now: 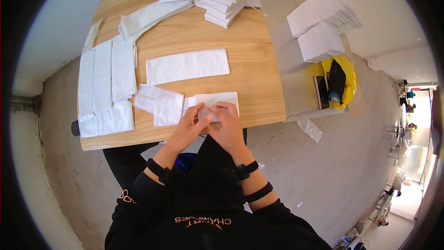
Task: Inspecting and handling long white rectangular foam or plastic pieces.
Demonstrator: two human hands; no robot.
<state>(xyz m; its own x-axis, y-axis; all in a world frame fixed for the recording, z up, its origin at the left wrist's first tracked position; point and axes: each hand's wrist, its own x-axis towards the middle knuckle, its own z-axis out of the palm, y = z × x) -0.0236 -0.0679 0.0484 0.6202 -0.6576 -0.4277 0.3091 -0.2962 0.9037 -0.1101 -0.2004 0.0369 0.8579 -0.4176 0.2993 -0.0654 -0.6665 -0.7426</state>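
At the table's near edge, my left hand and my right hand are close together with bent fingers. Between them they pinch a small translucent white sheet, partly covered by the fingers. Under the hands lies a flat white piece, paper or card. Just left of it, two white plastic sleeves overlap, the upper sleeve lying at a slant. Farther in, a stack of long white sleeves lies flat across the wooden table.
More white sleeves cover the table's left side, with another pile behind. White packets are stacked at the far edge. Right of the table, a grey surface holds white stacks, a phone and a yellow bag with a dark bottle.
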